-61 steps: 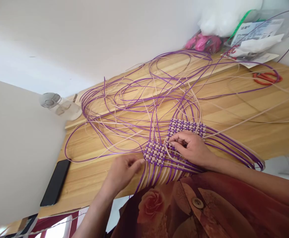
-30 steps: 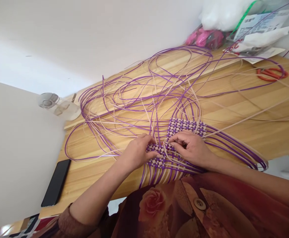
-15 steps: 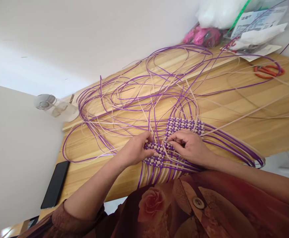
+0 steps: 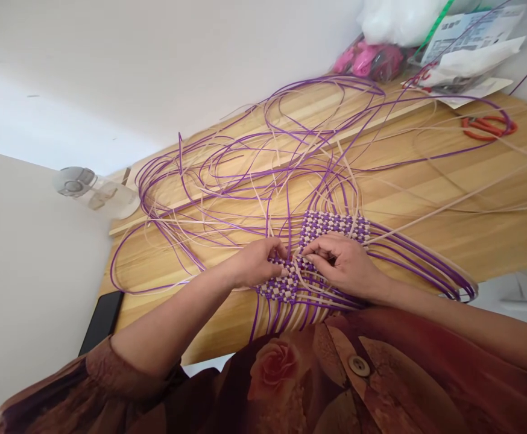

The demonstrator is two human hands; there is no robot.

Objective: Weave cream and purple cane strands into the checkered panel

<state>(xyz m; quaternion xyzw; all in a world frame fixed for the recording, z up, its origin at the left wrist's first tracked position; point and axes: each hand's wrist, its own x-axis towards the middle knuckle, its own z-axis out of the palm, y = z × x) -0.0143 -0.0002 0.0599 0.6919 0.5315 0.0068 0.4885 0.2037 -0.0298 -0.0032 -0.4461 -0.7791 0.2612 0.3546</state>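
Note:
A woven panel (image 4: 334,223) in purple and beige plastic cord lies near the table's front edge, with a narrower woven section (image 4: 278,290) at its lower left. My left hand (image 4: 262,260) grips that narrower section, thumb on top and fingers at its far edge. Close by on the right, my right hand (image 4: 342,265) pinches a beige cord (image 4: 302,278) between thumb and index finger, where it bends at the weave. Its other fingers are curled in and partly hidden. Loose purple and beige cords run out from the weave on all sides.
Long loops of cord (image 4: 227,144) spread over the wooden table (image 4: 426,181). Orange-handled pliers or cutters (image 4: 488,128) lie at the right. Plastic bags and papers (image 4: 471,48) sit at the back right, a white camera-like device (image 4: 74,182) at the left, and a black phone (image 4: 102,322) at the left edge.
My left hand has shifted slightly right along the narrower section, its thumb and fingers nearer the right hand. My right hand keeps its pinch on the beige cord. The view has moved slightly.

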